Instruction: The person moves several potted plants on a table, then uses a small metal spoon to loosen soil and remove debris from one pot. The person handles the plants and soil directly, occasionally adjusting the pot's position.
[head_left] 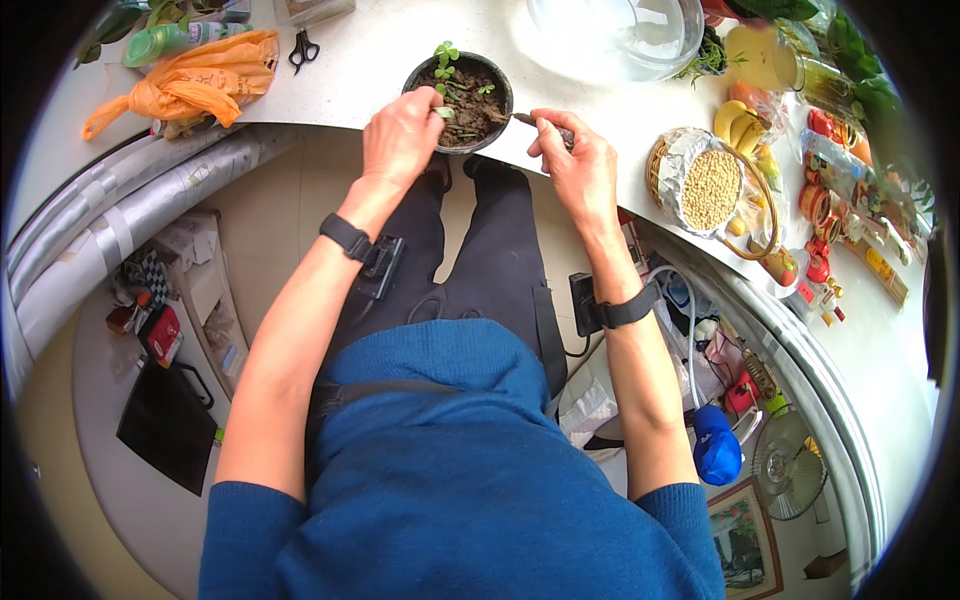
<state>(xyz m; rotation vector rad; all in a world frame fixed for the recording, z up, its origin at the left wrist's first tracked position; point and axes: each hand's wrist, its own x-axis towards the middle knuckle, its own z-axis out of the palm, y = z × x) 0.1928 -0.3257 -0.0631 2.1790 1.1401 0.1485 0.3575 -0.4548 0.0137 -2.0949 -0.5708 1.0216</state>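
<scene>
Black pot [509, 93] sits between my hands, maybe for easy reach: left hand [396, 138] pinches a leaf [446, 113], right hand [582, 168] grips a tool [524, 119].

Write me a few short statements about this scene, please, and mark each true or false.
1. The right hand holds a tool. True.
2. The left hand is far from the pot. False: the left hand is at the pot.
3. The scissors lie right of the pot. False: the scissors lie to its left.
4. The orange bag is knotted. True.
5. A foil-lined basket stands right of the pot. True.
</scene>
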